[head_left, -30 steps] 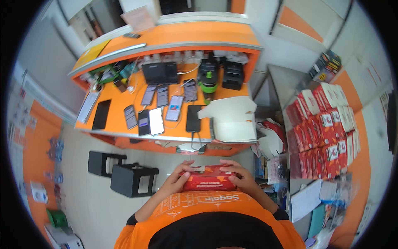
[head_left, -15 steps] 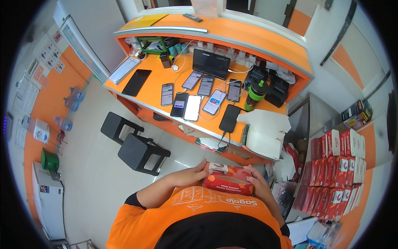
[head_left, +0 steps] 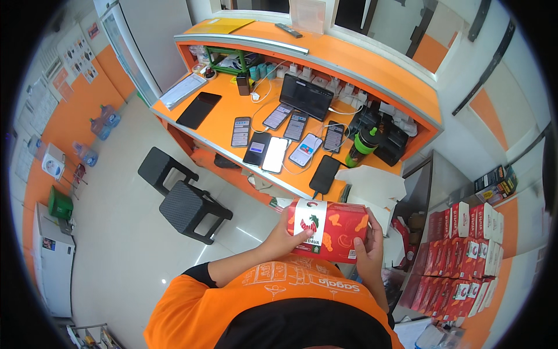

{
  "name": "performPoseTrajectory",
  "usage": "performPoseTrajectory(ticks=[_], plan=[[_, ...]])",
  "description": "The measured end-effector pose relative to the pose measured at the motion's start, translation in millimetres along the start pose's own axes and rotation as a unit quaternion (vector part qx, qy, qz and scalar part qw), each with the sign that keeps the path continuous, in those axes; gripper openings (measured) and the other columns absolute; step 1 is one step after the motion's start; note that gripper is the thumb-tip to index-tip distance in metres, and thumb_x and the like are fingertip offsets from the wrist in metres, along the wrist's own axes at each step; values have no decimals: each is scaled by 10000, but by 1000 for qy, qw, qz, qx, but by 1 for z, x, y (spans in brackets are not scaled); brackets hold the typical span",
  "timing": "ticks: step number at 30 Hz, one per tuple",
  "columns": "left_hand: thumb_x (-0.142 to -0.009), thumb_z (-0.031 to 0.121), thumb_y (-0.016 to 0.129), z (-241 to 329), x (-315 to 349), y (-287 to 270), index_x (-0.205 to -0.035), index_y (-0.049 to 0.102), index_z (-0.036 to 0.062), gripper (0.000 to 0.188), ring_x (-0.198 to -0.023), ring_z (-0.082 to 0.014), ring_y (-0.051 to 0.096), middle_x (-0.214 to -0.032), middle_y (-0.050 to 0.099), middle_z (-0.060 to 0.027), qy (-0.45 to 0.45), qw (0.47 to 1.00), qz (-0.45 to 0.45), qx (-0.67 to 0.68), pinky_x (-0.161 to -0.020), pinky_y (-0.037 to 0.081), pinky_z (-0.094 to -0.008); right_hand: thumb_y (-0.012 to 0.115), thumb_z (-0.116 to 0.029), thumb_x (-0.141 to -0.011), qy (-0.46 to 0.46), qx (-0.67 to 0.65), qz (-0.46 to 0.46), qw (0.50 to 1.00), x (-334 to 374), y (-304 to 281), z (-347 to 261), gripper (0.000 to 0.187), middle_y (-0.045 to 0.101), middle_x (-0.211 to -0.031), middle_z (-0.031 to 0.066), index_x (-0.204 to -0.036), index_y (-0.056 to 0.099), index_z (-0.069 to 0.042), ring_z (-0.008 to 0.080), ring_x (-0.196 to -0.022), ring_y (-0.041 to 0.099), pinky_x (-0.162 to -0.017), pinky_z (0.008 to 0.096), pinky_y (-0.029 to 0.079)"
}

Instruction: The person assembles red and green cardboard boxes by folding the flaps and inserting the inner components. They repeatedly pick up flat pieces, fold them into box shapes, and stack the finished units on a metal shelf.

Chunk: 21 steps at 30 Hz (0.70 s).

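Observation:
A red cardboard food box [head_left: 334, 232] with a white band and printed pictures is held up in front of my orange shirt. My left hand [head_left: 285, 237] grips its left end, with the thumb lying across the white band. At the other end my right hand [head_left: 368, 247] is closed round the right edge, thumb on the front face. The box's broad printed face shows; its back and the fingers behind it are hidden. Just beyond the box is an opened white cardboard sheet [head_left: 372, 183] at the desk's front right corner.
Several phones, among them a lit white one [head_left: 275, 155], lie on the orange desk [head_left: 224, 125] near a tablet [head_left: 306, 96] and a green-black bottle [head_left: 361, 145]. Two black stools [head_left: 195, 208] stand left. Stacked red boxes [head_left: 462, 259] fill the right side.
The box has been raised and turned, so its broad face with the white band now shows instead of a narrow side with an opening. Both hands have risen with it. My view has shifted slightly.

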<state>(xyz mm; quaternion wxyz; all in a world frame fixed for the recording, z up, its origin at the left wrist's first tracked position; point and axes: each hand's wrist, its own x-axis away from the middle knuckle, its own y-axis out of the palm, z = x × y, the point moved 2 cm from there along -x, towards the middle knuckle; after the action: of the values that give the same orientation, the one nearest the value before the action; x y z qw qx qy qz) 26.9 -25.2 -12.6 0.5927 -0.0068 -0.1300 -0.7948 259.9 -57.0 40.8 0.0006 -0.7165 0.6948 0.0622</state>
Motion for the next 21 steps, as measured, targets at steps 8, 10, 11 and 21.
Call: performPoseTrajectory(ticks=[8,10,11,21], plan=[[-697,188,935,-18,13,-1,-1418,211,35,1033,-1259,-249,547,-1325,474,-178,207,975,23,-72,-1043,477,-398,780,-284,-877,-114,177,46,977,18,-36,16,670,544,-1335,155,-1368,464,43,254,-1248,547,-1071,368,422],[-660,194,958,-32,12,-4,-1410,218,44,1065,-1244,-249,556,-1303,479,-169,240,967,26,-76,-1035,480,-398,795,-348,-876,-120,153,64,979,21,-34,17,656,572,-1279,138,-1316,496,36,236,-1193,571,-1040,349,437],[-646,194,967,-40,11,-5,-1408,219,48,1078,-1236,-246,560,-1292,480,-163,250,966,22,-63,-1030,481,-396,800,-353,-872,-122,121,85,981,25,-27,17,641,582,-1259,134,-1292,511,35,227,-1173,576,-1031,350,440],[-587,260,996,-39,8,-3,-1387,229,69,1124,-1280,-265,486,-1300,422,-163,360,929,-24,-83,-1077,417,-419,675,-475,-945,-184,130,107,968,39,-23,31,675,570,-1297,154,-1321,506,60,231,-1214,551,-1061,379,404]])
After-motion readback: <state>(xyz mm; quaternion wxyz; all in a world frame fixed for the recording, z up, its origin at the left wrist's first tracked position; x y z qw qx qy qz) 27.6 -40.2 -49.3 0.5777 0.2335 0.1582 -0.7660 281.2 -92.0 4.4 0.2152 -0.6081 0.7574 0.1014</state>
